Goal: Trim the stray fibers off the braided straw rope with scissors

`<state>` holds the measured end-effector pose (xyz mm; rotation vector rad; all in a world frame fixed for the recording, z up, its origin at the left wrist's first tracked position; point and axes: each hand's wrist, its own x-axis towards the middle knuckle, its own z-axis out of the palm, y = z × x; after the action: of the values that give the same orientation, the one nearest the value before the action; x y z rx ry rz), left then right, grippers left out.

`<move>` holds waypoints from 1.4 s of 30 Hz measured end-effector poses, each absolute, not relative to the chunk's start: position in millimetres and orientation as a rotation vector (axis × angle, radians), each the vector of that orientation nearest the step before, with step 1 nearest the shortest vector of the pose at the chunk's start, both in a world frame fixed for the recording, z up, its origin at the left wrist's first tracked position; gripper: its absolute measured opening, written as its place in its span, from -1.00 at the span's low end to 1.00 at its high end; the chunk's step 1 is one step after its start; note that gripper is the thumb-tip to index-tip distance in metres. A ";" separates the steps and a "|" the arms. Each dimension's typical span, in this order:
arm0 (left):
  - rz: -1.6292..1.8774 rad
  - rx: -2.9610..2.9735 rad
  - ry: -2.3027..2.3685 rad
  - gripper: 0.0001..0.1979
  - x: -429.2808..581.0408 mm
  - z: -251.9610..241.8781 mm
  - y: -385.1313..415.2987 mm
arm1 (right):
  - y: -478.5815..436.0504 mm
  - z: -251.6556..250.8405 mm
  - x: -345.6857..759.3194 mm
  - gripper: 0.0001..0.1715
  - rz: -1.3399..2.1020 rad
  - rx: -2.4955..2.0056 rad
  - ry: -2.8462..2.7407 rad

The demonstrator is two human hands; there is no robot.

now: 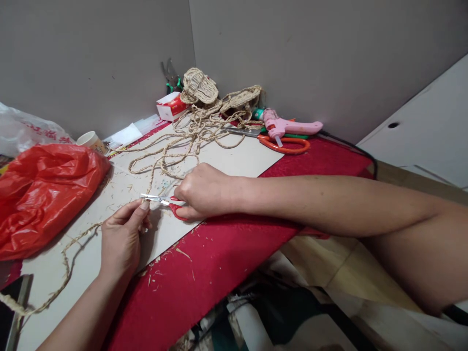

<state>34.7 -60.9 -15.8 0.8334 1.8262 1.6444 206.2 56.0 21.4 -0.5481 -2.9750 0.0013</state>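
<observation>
My left hand pinches a braided straw rope between thumb and fingers, above a pale board. One length of the rope trails from this hand toward the lower left; another runs up to a loose tangle at the back of the board. My right hand is closed around the red handles of small scissors. The scissor blades point left and lie across the rope, right by my left fingertips. Whether the blades have cut into the rope I cannot tell.
A red plastic bag and a paper cup stand at left. Behind are a red-and-white box, pruning shears, a pink glue gun and orange-handled scissors. Straw scraps litter the red cloth. A dark flat device lies lower left.
</observation>
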 end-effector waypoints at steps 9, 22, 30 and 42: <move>1.642 0.853 1.838 -0.71 34.6 -15.3 -60.4 | 55.6 27.8 207.8 -0.60 0.038 -0.521 -2.999; 1.511 1.099 2.042 -0.74 41.9 -7.9 -63.5 | 57.1 25.3 206.8 -0.58 0.097 -0.540 -2.956; 1.524 1.030 2.032 -0.71 39.8 -8.7 -62.2 | 61.5 22.4 207.1 -0.63 0.176 -0.513 -2.891; 1.499 1.197 2.031 -0.70 42.5 -11.0 -67.0 | 82.0 26.6 210.9 -0.50 0.469 -0.497 -2.017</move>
<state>42.5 -67.0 -11.0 1.1973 2.0312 1.4986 210.9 82.0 26.6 -0.4968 -2.0172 0.4694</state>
